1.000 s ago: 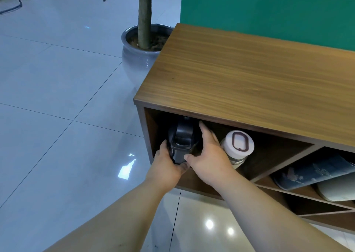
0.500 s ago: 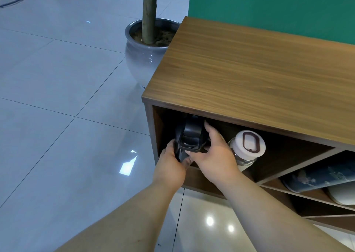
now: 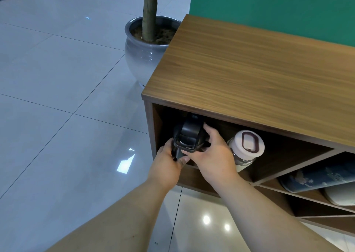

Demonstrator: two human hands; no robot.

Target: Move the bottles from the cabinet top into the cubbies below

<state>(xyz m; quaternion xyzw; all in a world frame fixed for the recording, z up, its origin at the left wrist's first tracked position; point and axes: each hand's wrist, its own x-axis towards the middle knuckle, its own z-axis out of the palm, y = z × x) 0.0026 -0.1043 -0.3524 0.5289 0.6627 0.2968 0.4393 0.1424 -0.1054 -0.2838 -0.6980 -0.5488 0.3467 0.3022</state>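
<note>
A black bottle (image 3: 189, 134) with a carry handle on its lid lies in the leftmost cubby of the wooden cabinet (image 3: 249, 75), its lid facing out. My left hand (image 3: 167, 167) grips its lower left side and my right hand (image 3: 213, 155) holds its right side, thumb under the lid. To the right in the same cubby lies a clear bottle with a white lid (image 3: 245, 148). A dark blue patterned bottle (image 3: 315, 177) and a white bottle (image 3: 340, 194) lie in the cubby further right. The cabinet top carries no bottles in view.
A grey ceramic pot (image 3: 142, 56) with a tree trunk stands on the tiled floor just left of the cabinet. A green wall (image 3: 269, 6) rises behind the cabinet. Slanted dividers (image 3: 299, 155) split the cubbies.
The view has shifted slightly, so the cabinet sits a little further right. Both hands have stayed on the black bottle and pushed it a bit deeper into the cubby.
</note>
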